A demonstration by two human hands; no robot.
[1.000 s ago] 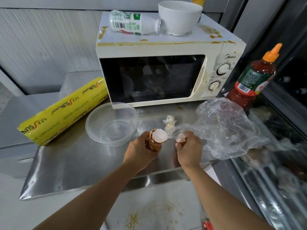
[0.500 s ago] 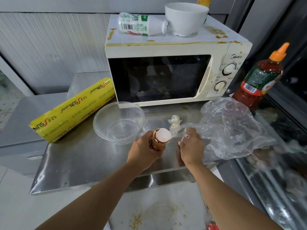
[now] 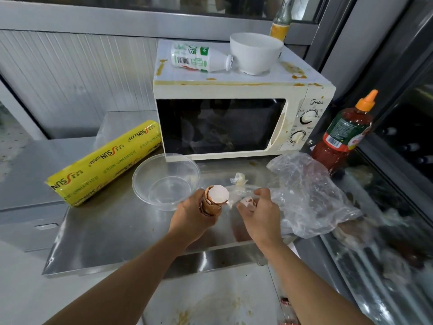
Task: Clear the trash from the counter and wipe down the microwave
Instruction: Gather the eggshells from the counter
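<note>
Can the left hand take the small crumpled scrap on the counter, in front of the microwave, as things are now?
Probably not yet. The left hand already grips a stack of eggshells. The crumpled scrap lies uncovered on the counter just beyond, so the path looks free once the shells go.

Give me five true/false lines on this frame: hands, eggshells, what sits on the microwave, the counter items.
1. The left hand grips a stack of brown eggshells. True.
2. The right hand is empty with straight fingers. False: its fingers are curled round an eggshell piece at the edge of the clear plastic bag.
3. A white bowl stands on top of the microwave. True.
4. The white bottle on the microwave stands upright. False: it lies on its side, cap toward the bowl.
5. The yellow wrap roll lies right of the microwave. False: it lies to the left; the red sauce bottle is on the right.
</note>
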